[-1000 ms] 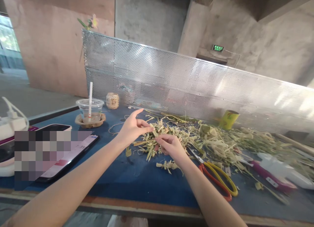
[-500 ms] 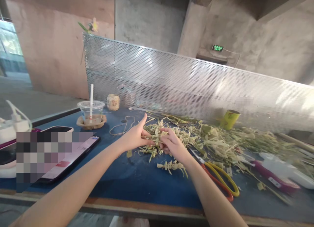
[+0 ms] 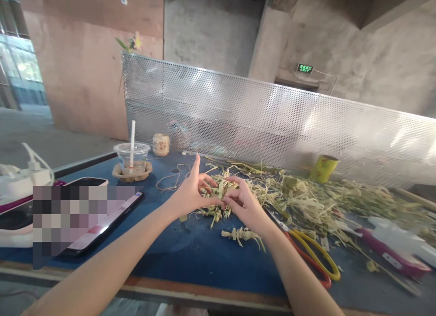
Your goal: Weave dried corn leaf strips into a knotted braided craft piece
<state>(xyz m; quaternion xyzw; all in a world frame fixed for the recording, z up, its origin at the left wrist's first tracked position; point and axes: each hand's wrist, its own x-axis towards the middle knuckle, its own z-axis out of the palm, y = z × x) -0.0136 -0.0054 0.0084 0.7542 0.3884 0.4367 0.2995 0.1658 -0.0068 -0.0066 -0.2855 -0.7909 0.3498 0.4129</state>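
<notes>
My left hand (image 3: 191, 194) and my right hand (image 3: 244, 204) meet over a small clump of pale dried leaf strips (image 3: 218, 195) on the blue table (image 3: 190, 252). Thumb and a finger of the left hand pinch the strips while its index finger points up. The right hand's fingers curl around the same strips from the right. A loose curl of strips (image 3: 242, 234) lies just in front of the right wrist. Yellow and orange scissors (image 3: 308, 254) lie to the right of the right forearm.
A long pile of dried leaves (image 3: 327, 200) runs along a perforated metal screen (image 3: 272, 120). A plastic cup with a straw (image 3: 131, 158), a small jar (image 3: 161, 144), a yellow-green roll (image 3: 323, 168), a phone (image 3: 98, 216), twine (image 3: 173, 179) and a white-and-purple tool (image 3: 395, 243) lie around.
Both hands have drawn closer together over the strips and shifted slightly away from me. The left index finger has risen to point up.
</notes>
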